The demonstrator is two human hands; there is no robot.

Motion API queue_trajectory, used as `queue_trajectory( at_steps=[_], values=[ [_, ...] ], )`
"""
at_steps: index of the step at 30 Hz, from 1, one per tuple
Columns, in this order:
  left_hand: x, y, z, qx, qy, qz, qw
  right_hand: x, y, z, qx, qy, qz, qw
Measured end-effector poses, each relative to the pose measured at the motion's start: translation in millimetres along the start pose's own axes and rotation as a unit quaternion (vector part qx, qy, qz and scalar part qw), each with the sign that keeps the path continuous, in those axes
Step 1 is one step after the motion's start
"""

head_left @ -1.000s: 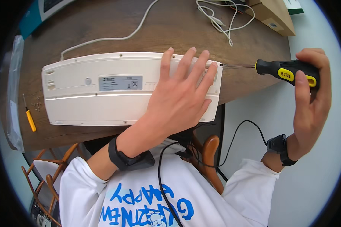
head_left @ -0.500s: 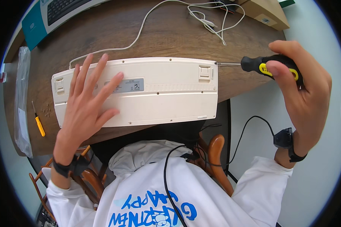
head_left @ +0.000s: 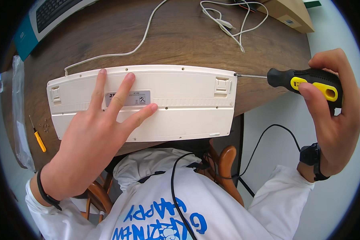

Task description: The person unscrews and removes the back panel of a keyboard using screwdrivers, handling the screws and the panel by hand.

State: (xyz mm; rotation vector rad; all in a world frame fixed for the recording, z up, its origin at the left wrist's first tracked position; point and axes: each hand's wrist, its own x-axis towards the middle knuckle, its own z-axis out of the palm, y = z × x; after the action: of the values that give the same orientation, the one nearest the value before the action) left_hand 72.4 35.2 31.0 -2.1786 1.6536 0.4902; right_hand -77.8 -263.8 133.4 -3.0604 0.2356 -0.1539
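A white keyboard lies upside down along the table's near edge, its screw holes, folded feet and grey label showing. My left hand is over its left half, fingers spread, fingertips toward the far edge and the label. In my right hand is a black and yellow screwdriver, gripped by its handle between thumb and fingers. Its shaft runs level to the left, and the tip meets the keyboard's far right corner. Whether it sits in the screw hole there is too small to tell.
A small yellow screwdriver lies left of the keyboard, beside several tiny screws and a clear plastic sleeve. White cable trails behind. A keyboard box stands far left, a cardboard box far right.
My left hand has shifted right and spread across the keyboard. My right hand has moved slightly right and down in view with the screwdriver; the tip stays at the keyboard's corner.
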Motion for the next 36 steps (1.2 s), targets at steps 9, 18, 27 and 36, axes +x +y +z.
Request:
queue_trajectory(
  at_steps=[9,18,27,36],
  values=[
    [-0.1,5.1,2.0,-0.02,0.033,-0.02,0.999,2.7,18.6,-11.8,0.071,-0.053,-0.108,0.99],
    [1.5,7.2,5.9,0.003,0.063,-0.016,0.998,-0.9,24.1,-7.7,0.053,-0.036,-0.124,0.99],
    [-0.6,7.1,5.8,0.025,0.055,-0.017,0.998,-13.8,21.4,-10.3,0.039,-0.008,-0.111,0.993],
    [0.8,9.4,8.0,0.033,0.044,-0.025,0.998,-19.7,28.5,-1.4,0.035,0.012,-0.099,0.994]
  ],
)
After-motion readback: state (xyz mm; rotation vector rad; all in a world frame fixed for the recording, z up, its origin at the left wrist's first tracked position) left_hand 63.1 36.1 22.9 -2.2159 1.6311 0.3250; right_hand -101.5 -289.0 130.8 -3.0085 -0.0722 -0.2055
